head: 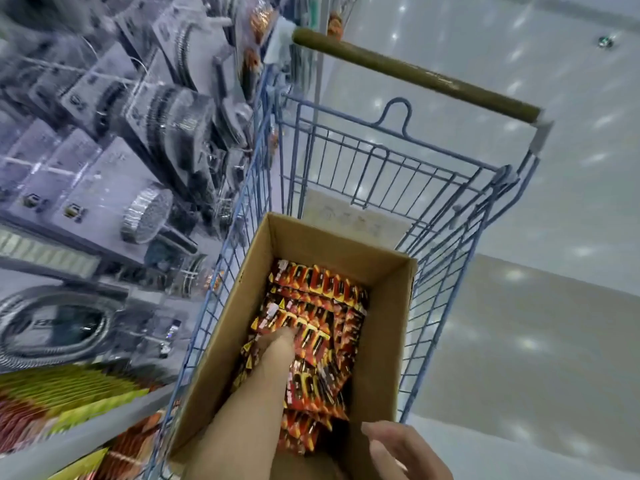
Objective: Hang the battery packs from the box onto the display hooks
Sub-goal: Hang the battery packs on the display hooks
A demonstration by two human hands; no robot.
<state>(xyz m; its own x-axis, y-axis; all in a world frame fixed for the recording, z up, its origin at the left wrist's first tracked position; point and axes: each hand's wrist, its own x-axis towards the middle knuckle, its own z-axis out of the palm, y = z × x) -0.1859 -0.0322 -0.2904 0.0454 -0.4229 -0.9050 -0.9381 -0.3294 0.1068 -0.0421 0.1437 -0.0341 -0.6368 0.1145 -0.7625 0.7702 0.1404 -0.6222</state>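
An open cardboard box [388, 323] stands in a blue wire shopping cart [446, 258]. It is filled with several red, orange and black battery packs [322, 292] lying in rows. My left hand [277, 344] reaches down into the box and touches the packs near the middle. Its fingers point away from me and are hidden, so I cannot tell whether they hold a pack. My right hand [401, 448] hovers at the box's near right corner with relaxed fingers, holding nothing.
The cart's brown handle [415, 74] is at the far end. On the left, blurred display racks carry hanging shower heads [149, 216] and hoses. Yellow and red packs [69, 393] fill a shelf at the lower left. Pale floor tiles [554, 306] lie to the right.
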